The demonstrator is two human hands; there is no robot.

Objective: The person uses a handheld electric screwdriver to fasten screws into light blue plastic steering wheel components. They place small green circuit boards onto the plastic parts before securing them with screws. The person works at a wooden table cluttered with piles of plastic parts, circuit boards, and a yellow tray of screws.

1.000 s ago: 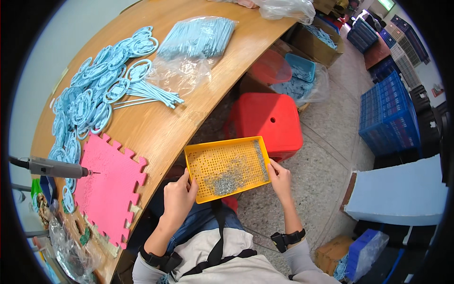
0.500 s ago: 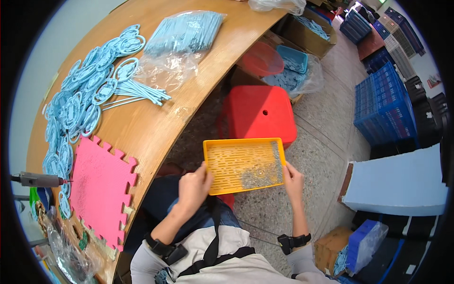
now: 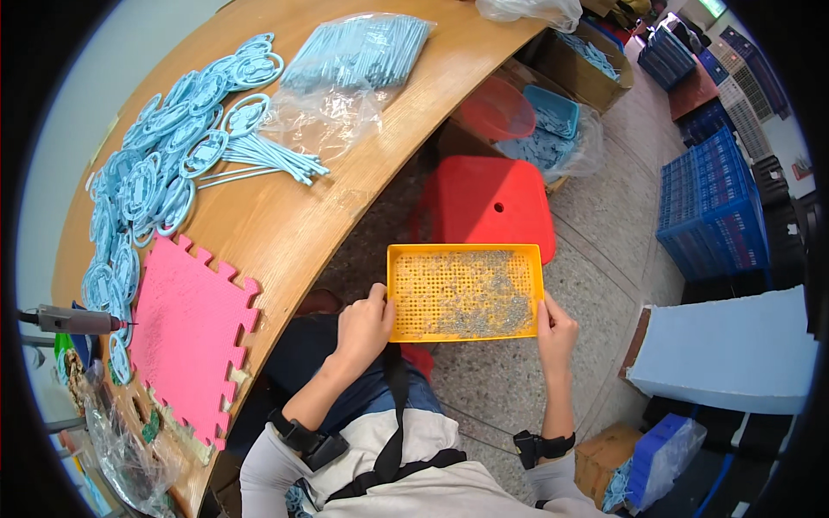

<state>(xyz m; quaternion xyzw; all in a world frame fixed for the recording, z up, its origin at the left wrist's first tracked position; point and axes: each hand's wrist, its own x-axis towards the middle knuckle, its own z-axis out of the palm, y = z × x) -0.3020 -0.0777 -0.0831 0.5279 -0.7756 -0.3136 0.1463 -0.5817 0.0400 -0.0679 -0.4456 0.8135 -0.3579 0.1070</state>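
A shallow yellow tray with a perforated bottom is held up in front of my lap. My left hand is closed on its left edge. Round the right edge, my right hand grips it too. Small grey metal pieces, perhaps screws but too small to be sure, are scattered in the tray, thickest toward its right side. Below and behind the tray's far edge is a red stool.
On the wooden table at left are pale blue ring-shaped plastic parts, bagged blue sticks, a pink foam mat and an electric screwdriver. Blue crates and a light blue panel stand at right.
Both hands have moved slightly right with the tray. The grey pieces have spread from the lower right corner over more of the tray's bottom.
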